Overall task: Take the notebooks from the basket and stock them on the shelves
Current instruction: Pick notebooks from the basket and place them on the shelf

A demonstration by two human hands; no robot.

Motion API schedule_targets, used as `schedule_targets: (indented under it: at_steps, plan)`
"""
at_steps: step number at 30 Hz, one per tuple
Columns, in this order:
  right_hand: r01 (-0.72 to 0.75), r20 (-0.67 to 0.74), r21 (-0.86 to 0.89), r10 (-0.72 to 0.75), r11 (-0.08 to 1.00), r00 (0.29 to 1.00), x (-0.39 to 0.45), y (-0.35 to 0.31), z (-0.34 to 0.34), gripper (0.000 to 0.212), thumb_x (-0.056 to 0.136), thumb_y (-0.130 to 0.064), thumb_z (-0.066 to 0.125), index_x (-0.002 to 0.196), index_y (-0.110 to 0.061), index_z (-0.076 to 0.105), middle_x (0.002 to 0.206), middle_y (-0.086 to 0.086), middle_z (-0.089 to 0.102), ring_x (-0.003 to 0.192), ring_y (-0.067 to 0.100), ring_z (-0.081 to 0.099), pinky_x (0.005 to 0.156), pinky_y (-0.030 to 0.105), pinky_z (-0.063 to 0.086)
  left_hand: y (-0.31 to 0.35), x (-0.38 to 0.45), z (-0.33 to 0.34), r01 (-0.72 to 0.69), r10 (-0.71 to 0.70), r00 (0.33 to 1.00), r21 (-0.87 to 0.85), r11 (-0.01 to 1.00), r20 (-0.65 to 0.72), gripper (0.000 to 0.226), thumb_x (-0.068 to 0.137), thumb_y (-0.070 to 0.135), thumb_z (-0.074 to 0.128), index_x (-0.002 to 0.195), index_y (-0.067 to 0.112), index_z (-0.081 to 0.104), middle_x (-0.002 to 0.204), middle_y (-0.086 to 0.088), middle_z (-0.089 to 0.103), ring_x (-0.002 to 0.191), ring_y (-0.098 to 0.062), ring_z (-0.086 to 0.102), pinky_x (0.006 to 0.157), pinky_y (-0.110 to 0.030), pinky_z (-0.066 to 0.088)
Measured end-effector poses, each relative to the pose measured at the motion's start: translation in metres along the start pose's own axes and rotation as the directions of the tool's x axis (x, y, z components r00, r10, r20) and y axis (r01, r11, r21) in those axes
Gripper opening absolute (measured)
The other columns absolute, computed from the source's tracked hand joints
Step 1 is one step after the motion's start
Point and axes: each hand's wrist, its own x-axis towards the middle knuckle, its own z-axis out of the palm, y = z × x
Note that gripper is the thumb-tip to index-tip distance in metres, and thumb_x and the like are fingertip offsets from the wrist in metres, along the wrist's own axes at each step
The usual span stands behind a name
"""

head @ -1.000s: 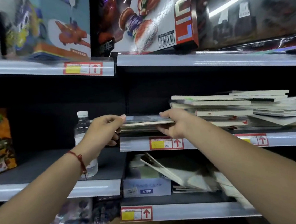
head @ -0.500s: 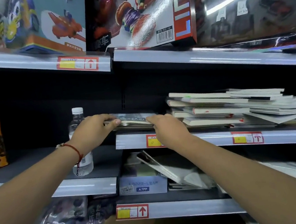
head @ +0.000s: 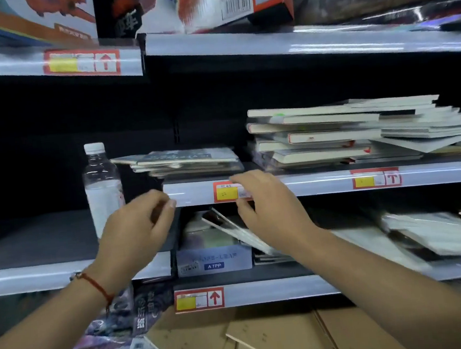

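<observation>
Head view, both hands' grip loose and empty, left hand [head: 133,228], right hand [head: 269,207], notebooks [head: 186,161] stacked, titles blurred

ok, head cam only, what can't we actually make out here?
- Basket: not in the head view at all.
- Price tag text: too small, blurred, partly behind the right hand.
- Small notebook stack: count unclear, edges blur together.
- Water bottle base: hidden behind the left hand.
- Toy boxes: cut off by the top edge.
</observation>
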Motion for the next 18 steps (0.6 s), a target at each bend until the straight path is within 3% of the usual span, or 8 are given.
schedule_targets:
  at_steps: [3,7,9,13,16,18]
  plan:
    - [0.02,0.128,-0.006,-0.019,1.0,0.992,-0.048,0.009,0.012,0.029,0.097,-0.023,0.05,0.121,-0.025,0.066,0.116,-0.008,0.064,0.106,0.014,0.054,0.093,0.03,0.044,0.016,-0.041,0.025,-0.181,0.165,0.956,0.043,0.983,0.241,0.027,0.096,0.046,0.041,0.089,0.031,0.063,0.078,0.015,0.059,0.067,-0.007,0.054,0.054,-0.026,0.04]
    - [-0.064,0.37,0.001,0.059,0.998,0.927,-0.13,0.039,0.054,0.03,0.094,-0.028,0.047,0.111,-0.025,0.071,0.111,-0.007,0.068,0.102,0.016,0.059,0.09,0.032,0.046,0.029,-0.111,0.081,-0.209,0.208,0.804,-0.062,0.976,0.557,0.03,0.093,0.049,0.041,0.101,0.035,0.067,0.094,0.016,0.066,0.083,-0.009,0.064,0.065,-0.027,0.05]
    - [-0.138,0.479,0.017,0.113,0.99,0.87,-0.179,0.059,0.078,0.033,0.092,-0.025,0.048,0.114,-0.022,0.072,0.113,-0.004,0.07,0.104,0.018,0.061,0.093,0.034,0.049,0.034,-0.156,0.115,-0.124,0.183,0.705,-0.134,0.983,0.686,0.038,0.093,0.051,0.04,0.115,0.036,0.066,0.108,0.015,0.066,0.095,-0.012,0.064,0.075,-0.028,0.052]
    - [-0.271,0.679,-0.031,0.219,0.962,0.7,-0.274,0.093,0.117,0.034,0.1,-0.023,0.049,0.13,-0.016,0.063,0.132,0.003,0.063,0.121,0.022,0.056,0.103,0.034,0.042,0.046,-0.254,0.179,0.063,0.061,0.491,-0.105,0.992,0.869,0.051,0.095,0.054,0.045,0.14,0.033,0.053,0.142,0.011,0.054,0.126,-0.016,0.055,0.099,-0.027,0.044]
    - [-0.329,0.791,-0.079,0.26,0.941,0.554,-0.341,0.116,0.144,0.046,0.103,-0.033,0.046,0.147,-0.021,0.046,0.15,-0.002,0.047,0.137,0.016,0.043,0.112,0.028,0.03,0.055,-0.327,0.22,0.164,0.002,0.283,-0.05,0.985,0.959,0.06,0.093,0.06,0.043,0.143,0.028,0.051,0.141,0.007,0.053,0.128,-0.018,0.053,0.099,-0.027,0.045]
    - [-0.39,0.847,-0.13,0.306,0.911,0.434,-0.387,0.132,0.168,0.05,0.102,-0.039,0.039,0.148,-0.019,0.044,0.152,0.001,0.044,0.139,0.021,0.04,0.113,0.03,0.026,0.063,-0.379,0.245,0.253,-0.058,0.177,0.011,0.967,0.983,0.065,0.09,0.062,0.039,0.142,0.026,0.052,0.141,0.005,0.054,0.126,-0.019,0.055,0.099,-0.031,0.048]
